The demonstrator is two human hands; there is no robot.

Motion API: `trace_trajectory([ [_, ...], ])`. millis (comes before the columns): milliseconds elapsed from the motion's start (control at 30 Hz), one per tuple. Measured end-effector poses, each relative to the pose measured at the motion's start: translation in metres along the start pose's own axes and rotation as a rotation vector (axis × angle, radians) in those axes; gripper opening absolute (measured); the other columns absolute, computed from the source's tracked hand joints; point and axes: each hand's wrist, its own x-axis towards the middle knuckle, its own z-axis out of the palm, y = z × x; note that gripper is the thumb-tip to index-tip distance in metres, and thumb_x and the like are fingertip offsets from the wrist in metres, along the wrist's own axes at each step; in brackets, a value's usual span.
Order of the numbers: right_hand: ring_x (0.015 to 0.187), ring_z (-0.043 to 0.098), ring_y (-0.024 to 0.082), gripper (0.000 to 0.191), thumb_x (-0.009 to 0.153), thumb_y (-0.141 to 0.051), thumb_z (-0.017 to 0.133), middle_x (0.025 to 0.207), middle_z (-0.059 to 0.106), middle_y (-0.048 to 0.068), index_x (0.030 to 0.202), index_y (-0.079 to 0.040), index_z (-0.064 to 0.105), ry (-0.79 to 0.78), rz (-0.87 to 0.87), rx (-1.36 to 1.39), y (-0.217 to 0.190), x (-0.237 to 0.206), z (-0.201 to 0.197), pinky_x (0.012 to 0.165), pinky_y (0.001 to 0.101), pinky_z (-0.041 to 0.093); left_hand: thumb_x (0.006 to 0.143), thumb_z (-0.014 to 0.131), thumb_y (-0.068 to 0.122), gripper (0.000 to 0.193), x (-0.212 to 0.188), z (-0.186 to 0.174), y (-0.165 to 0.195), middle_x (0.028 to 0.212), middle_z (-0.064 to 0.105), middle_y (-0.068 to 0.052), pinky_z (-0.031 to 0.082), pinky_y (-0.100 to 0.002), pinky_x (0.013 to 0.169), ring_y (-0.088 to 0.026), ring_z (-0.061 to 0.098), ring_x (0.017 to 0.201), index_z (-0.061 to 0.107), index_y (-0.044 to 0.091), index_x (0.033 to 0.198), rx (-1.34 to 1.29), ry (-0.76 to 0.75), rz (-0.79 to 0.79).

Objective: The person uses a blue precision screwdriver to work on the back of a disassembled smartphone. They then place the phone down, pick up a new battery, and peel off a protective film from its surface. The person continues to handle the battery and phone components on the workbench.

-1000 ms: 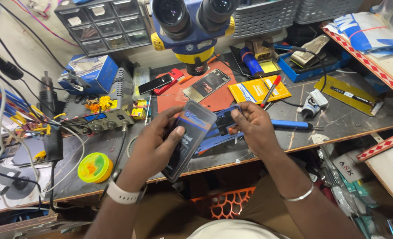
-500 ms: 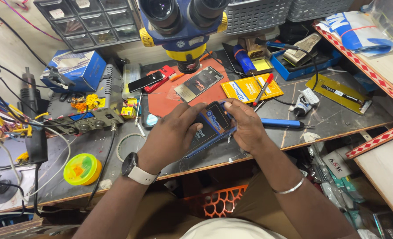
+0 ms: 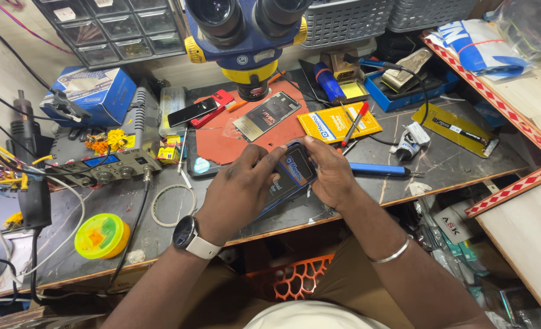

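Likely an electronics repair workshop: microscope (image 3: pixel 246 36), soldering station (image 3: pixel 109 167), parts drawers (image 3: pixel 118 27) crowd the bench (image 3: pixel 453 161).

dark phone (image 3: pixel 290 176), tilted, above bench edge

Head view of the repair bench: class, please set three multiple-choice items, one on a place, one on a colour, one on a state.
1. Where is the round yellow container?
A. beside the left forearm
B. under the microscope
C. on the orange mat

2. What colour is the wristwatch strap?
A. red
B. white
C. green

3. How is the dark flat packet held?
A. lying untouched
B. by one hand
C. by both hands

Answers: 1 A, it sits at the bench's left edge; 2 B, the band shows white; 3 C, left hand and right hand grip it.
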Motion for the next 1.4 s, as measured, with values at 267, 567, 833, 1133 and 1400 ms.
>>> trace_trajectory([
  [267, 0.097, 0.069, 0.014, 0.03, 0.105, -0.026, 0.057, 0.107, 0.071, 0.007, 0.119, 0.0, 0.064, -0.001, 0.001, -0.218, -0.003, 0.0, 0.007, 0.086, 0.031, 0.057, 0.091, 0.071, 0.013, 0.041, -0.001, 0.012, 0.008, 0.104, 0.061, -0.011, 0.055, -0.04, 0.076, -0.03, 0.067, 0.091, 0.06, 0.003, 0.129, 0.017, 0.11, 0.022],
  [567, 0.096, 0.066, 0.011, 0.032, 0.099, -0.021, 0.073, 0.106, 0.068, 0.006, 0.119, 0.001, 0.062, -0.1, -0.115, -0.279, 0.002, -0.005, 0.003, 0.087, 0.0282, 0.055, 0.089, 0.076, 0.01, 0.04, -0.005, 0.014, -0.001, 0.111, 0.065, -0.01, 0.053, -0.042, 0.084, -0.029, 0.065, 0.097, 0.064, 0.002, 0.126, 0.158, 0.233, 0.231],
  [833, 0.095, 0.066, 0.01, 0.032, 0.097, -0.017, 0.074, 0.105, 0.069, 0.005, 0.12, 0.001, 0.062, -0.106, -0.175, -0.24, 0.006, -0.005, 0.001, 0.086, 0.0261, 0.055, 0.091, 0.083, 0.016, 0.041, -0.012, 0.019, -0.01, 0.129, 0.061, -0.022, 0.055, -0.04, 0.082, -0.027, 0.065, 0.096, 0.063, -0.001, 0.123, 0.164, 0.357, 0.298],
  [1133, 0.092, 0.067, 0.01, 0.024, 0.098, -0.012, 0.075, 0.102, 0.07, 0.005, 0.116, 0.001, 0.067, -0.023, -0.249, -0.238, 0.008, -0.005, -0.005, 0.084, 0.0268, 0.056, 0.082, 0.088, 0.04, 0.057, -0.019, 0.027, -0.015, 0.114, 0.06, -0.012, 0.054, -0.046, 0.083, -0.033, 0.065, 0.098, 0.063, 0.003, 0.118, 0.398, 0.523, 0.164],
  [1400, 0.089, 0.072, 0.014, 0.019, 0.099, -0.013, 0.072, 0.099, 0.073, 0.006, 0.113, -0.002, 0.068, 0.008, -0.241, -0.136, 0.004, -0.002, -0.008, 0.083, 0.0305, 0.059, 0.057, 0.094, 0.031, 0.111, -0.04, 0.003, -0.024, 0.117, 0.064, -0.014, 0.057, -0.036, 0.074, -0.026, 0.069, 0.089, 0.035, 0.0, 0.146, -0.406, 0.121, -0.377],
])
